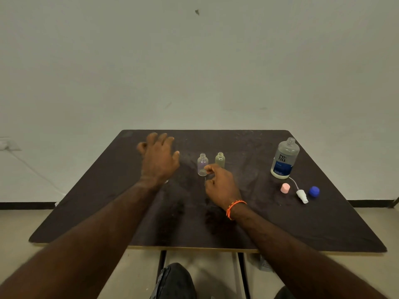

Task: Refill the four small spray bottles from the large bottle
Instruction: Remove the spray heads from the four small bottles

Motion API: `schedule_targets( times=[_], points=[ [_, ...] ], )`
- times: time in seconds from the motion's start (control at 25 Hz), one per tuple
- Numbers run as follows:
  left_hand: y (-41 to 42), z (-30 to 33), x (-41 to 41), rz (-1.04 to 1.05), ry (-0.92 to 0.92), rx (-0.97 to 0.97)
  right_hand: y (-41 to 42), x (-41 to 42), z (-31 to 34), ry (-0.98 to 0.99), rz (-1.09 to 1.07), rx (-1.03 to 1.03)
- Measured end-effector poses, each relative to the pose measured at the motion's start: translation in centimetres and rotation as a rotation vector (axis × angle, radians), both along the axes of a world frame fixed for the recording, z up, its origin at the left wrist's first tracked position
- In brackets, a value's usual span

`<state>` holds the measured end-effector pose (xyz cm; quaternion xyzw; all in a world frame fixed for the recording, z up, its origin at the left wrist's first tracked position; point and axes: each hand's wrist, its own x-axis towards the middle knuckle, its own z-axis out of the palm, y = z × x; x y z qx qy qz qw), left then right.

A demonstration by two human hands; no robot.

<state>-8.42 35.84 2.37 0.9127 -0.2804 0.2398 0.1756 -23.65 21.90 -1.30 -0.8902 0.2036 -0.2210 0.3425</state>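
The large bottle (285, 158) stands uncapped near the table's (108, 201) far right corner, liquid showing in it, well apart from my hands. Just in front of it, toward the right edge, lie a pink cap (285, 188), a white sprayer (301, 195) with its dip tube, and a blue cap (314, 191).

Toward the middle of the far edge I see only two small bottles, both open-necked: a clear one (202, 164) and a yellowish one (220, 160) just beside it. The other two I cannot find; my left hand may hide something.

My right hand (222, 186) has thumb and forefinger curled at the clear bottle's base and seems to pinch something thin, perhaps another sprayer's tube; it is too small to tell. My left hand (158, 159) is blurred, fingers spread wide, holding nothing I can see, over the far left part of the table.

I judge we are in the opening stage, pumps coming off, no pouring begun. Next calls for freeing the right hand, fetching the large bottle, and steadying a small one, since those necks are narrow.
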Motion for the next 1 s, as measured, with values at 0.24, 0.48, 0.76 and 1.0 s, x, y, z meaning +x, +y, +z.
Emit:
schedule_targets(
  times=[0.24, 0.48, 0.76, 1.0],
  points=[
    [3.1, 0.4, 3.1, 0.148, 0.294, 0.274, 0.9, -0.4, 0.2, 0.032, 0.046, -0.058],
    [1.7, 0.5, 0.8, -0.148, 0.178, 0.264, 1.2, -0.5, 0.3, 0.071, 0.058, -0.085],
    [-3.8, -0.3, -5.7, -0.450, 0.241, 0.108, -0.5, -3.6, 0.5, 0.111, 0.017, -0.063],
    [-6.3, -3.9, -7.5, -0.545, 0.538, 0.070, -3.8, -6.2, -0.4, 0.105, -0.058, 0.083]
  ],
)
